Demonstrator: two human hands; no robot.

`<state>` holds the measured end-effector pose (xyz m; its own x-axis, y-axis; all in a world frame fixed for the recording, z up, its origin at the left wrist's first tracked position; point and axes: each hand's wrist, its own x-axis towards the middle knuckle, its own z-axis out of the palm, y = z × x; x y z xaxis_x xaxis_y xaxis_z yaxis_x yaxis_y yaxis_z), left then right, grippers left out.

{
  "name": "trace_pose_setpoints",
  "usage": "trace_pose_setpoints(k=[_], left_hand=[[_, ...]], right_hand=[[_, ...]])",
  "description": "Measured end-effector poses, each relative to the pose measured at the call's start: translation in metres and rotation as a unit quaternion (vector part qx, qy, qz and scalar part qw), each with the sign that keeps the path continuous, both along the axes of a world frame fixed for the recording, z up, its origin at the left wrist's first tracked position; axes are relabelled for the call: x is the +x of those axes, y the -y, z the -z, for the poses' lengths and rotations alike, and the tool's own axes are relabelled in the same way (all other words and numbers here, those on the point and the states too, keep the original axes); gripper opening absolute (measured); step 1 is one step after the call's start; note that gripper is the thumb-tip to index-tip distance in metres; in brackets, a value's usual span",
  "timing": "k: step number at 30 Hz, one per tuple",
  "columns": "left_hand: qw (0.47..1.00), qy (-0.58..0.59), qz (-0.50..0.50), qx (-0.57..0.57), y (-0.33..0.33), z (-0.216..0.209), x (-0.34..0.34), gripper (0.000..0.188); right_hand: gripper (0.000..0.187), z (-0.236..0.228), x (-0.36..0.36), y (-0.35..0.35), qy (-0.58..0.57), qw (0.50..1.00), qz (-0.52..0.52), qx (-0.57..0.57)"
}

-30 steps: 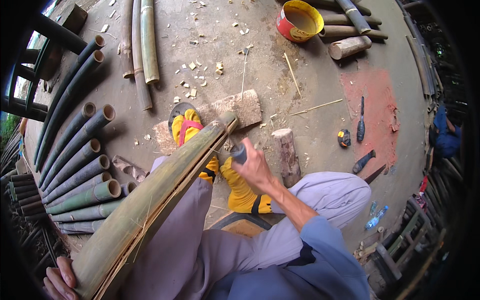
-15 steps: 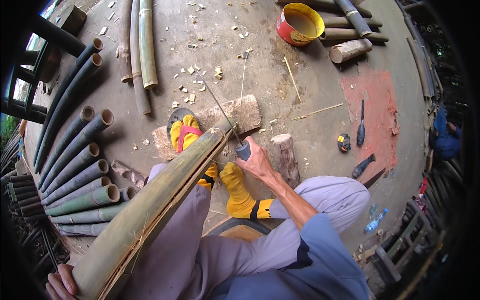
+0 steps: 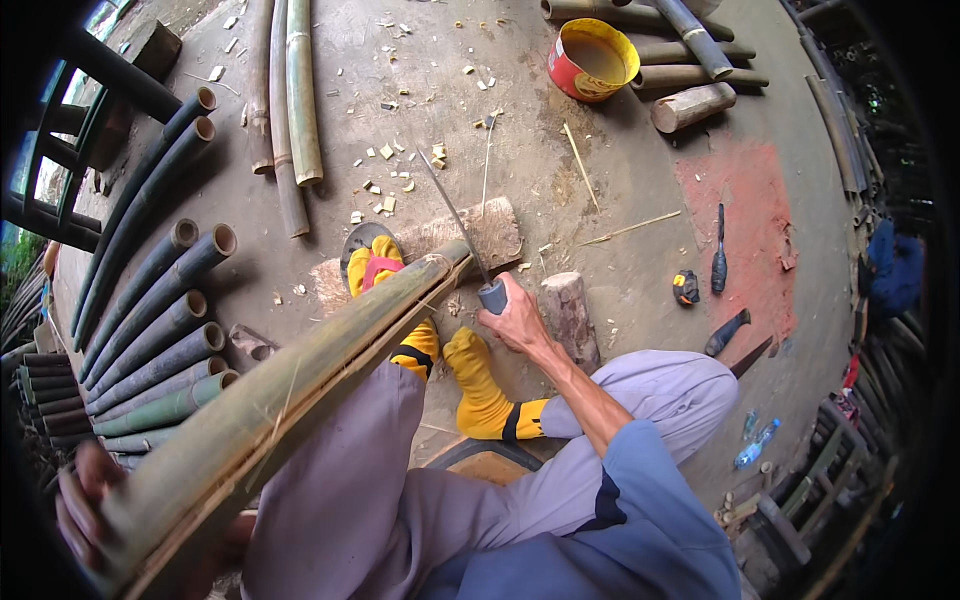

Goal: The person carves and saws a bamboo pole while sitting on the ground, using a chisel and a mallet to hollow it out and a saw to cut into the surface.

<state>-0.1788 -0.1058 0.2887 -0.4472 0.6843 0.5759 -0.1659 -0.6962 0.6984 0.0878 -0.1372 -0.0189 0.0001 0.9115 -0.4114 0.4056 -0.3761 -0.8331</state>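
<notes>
A long, thick bamboo pole (image 3: 320,375) slants from the lower left across my lap, its far end above a log (image 3: 490,225) on the ground. A rough split with frayed fibres runs along its right side. My left hand (image 3: 82,500), smeared by motion, grips the pole's near end at the lower left. In my right hand (image 3: 520,318), closed round its grey handle, is a knife (image 3: 455,218) with a long narrow blade pointing up and away. The blade stands just beyond the pole's far end. My yellow-socked feet (image 3: 480,390) are beside the log.
Bamboo poles (image 3: 170,325) lie in rows at left; more poles (image 3: 303,90) lie beyond. A short upright log (image 3: 570,320) stands right of my right hand. Farther off are a red-yellow bucket (image 3: 592,62), a tape measure (image 3: 686,287), a dark-handled tool (image 3: 719,250) and another dark handle (image 3: 727,332).
My left hand and the pole's near end have risen, and the pole looks slightly turned. The knife has shifted a little to the right, off the pole's end.
</notes>
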Motion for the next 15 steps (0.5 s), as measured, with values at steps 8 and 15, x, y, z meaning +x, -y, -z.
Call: trace_pose_setpoints(k=[8, 15], left_hand=[[0.936, -0.19, 0.064, -0.291, -0.059, 0.167, -0.017, 0.07], [0.944, -0.179, 0.082, -0.264, -0.207, 0.035, -0.072, 0.064]], right_hand=[[0.039, -0.039, 0.024, -0.011, -0.004, 0.991, 0.116, 0.068], [0.031, -0.061, 0.039, 0.001, -0.027, 0.983, 0.15, 0.097]])
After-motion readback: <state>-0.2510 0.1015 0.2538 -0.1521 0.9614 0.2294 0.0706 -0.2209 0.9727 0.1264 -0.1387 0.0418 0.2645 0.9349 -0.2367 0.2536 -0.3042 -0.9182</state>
